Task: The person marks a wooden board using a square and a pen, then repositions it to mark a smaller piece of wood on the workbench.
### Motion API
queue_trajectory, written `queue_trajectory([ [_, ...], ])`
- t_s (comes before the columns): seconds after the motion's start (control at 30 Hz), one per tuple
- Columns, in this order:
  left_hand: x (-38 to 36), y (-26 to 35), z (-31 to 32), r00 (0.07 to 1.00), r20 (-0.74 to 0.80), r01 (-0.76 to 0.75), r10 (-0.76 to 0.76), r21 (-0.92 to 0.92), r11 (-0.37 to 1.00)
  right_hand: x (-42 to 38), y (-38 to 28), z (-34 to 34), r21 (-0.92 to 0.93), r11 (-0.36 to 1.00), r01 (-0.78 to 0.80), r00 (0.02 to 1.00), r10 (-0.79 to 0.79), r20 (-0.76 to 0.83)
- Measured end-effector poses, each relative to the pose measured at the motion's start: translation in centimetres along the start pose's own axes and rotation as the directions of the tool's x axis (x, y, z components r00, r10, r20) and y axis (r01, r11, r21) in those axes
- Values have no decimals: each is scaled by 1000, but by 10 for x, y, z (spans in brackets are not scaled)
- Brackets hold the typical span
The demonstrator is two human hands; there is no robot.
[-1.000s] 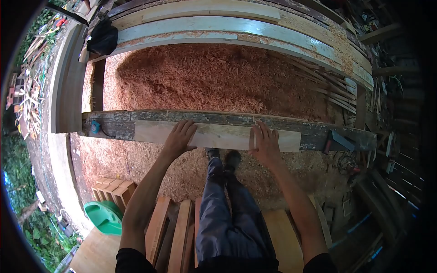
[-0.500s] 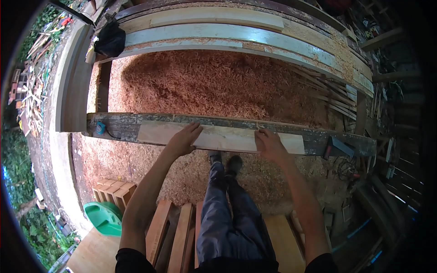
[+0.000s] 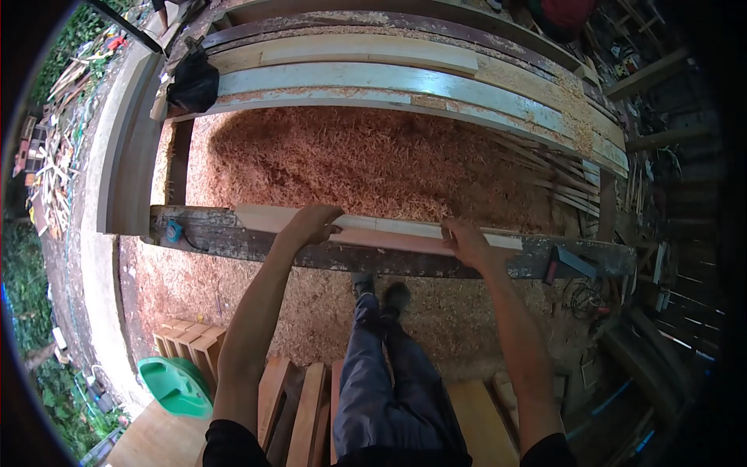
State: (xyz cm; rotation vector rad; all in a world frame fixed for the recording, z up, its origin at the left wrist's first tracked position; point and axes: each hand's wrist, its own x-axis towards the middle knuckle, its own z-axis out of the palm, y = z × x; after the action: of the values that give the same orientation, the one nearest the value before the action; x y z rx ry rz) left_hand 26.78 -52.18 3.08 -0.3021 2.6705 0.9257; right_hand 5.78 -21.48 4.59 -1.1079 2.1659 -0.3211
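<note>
A pale wooden board (image 3: 389,239) rests on a long, weathered dark beam (image 3: 206,238) in front of me, tipped up so that its long narrow edge shows. My left hand (image 3: 313,223) is closed over the board left of its middle, fingers curled round the upper edge. Further right, my right hand (image 3: 467,243) grips the same board, with its fingertips partly hidden. A blue tape measure (image 3: 173,231) sits near the beam's left end. Toward the right end lies a tool with a flat grey blade and a reddish handle, like a try square (image 3: 572,263).
Across the shavings-covered ground (image 3: 334,163) runs a bench of long planks (image 3: 373,78), with a black bag (image 3: 193,82) at its left. Below left are stacked wood blocks (image 3: 191,340) and a green plastic container (image 3: 175,384). Another person (image 3: 564,15) is partly visible at the top right.
The board lay flat on the beam and is now tilted up, its long edge showing. Both hands have turned with it, and the view has shifted slightly.
</note>
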Motion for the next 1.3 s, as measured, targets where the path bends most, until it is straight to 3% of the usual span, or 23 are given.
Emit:
queue_trajectory([
  [0.13, -5, -6, -2, 986, 152, 83, -62, -133, 988, 1, 15, 20, 249, 967, -46, 987, 6, 160],
  [0.23, -6, -19, 13, 998, 49, 42, -34, -177, 983, 1, 21, 33, 186, 982, -23, 999, 15, 42],
  [0.3, -6, -20, 18, 996, -81, -49, 49, -3, 999, 6, 27, 43, 217, 976, 10, 1000, -5, -23],
  [0.33, -7, -19, 18, 996, -77, -49, 49, -3, 999, 7, 29, 47, 243, 969, 42, 996, -21, -87],
  [0.47, -13, -16, 23, 997, -72, -30, 38, 110, 993, -1, 13, 31, 243, 970, -5, 999, 16, -46],
  [0.53, -11, -19, 28, 994, -98, -30, 44, 141, 990, -3, 8, 29, -4, 999, 53, 994, -54, -93],
  [0.63, -5, -26, 32, 995, -96, -5, 18, 134, 991, -3, -4, 36, -164, 986, -11, 990, -12, -139],
  [0.77, -4, -27, 31, 997, -72, 16, -7, 136, 991, -1, -5, 39, -135, 990, -37, 991, 19, -133],
  [0.97, -24, -3, 26, 985, -166, -14, 48, 201, 979, 4, -1, 23, -59, 994, -89, 996, 91, 27],
  [1.03, -27, -1, 23, 980, -181, -39, 81, 223, 974, 4, 4, 17, 115, 988, -103, 974, 77, 215],
  [1.07, -28, -1, 19, 994, -73, -66, 84, 216, 974, -2, 11, 22, 109, 994, 21, 987, -38, 156],
  [1.1, -30, -3, 17, 996, 36, -91, 86, 206, 974, -7, 9, 22, 108, 994, 18, 988, -35, 153],
  [1.2, -25, -10, 9, 999, -16, -44, 46, 92, 995, -2, 3, 17, 172, 981, -90, 987, 65, 150],
  [1.3, -21, -8, 2, 1000, -17, -6, 7, 80, 997, 4, -2, 10, 168, 968, -184, 958, 138, 250],
])
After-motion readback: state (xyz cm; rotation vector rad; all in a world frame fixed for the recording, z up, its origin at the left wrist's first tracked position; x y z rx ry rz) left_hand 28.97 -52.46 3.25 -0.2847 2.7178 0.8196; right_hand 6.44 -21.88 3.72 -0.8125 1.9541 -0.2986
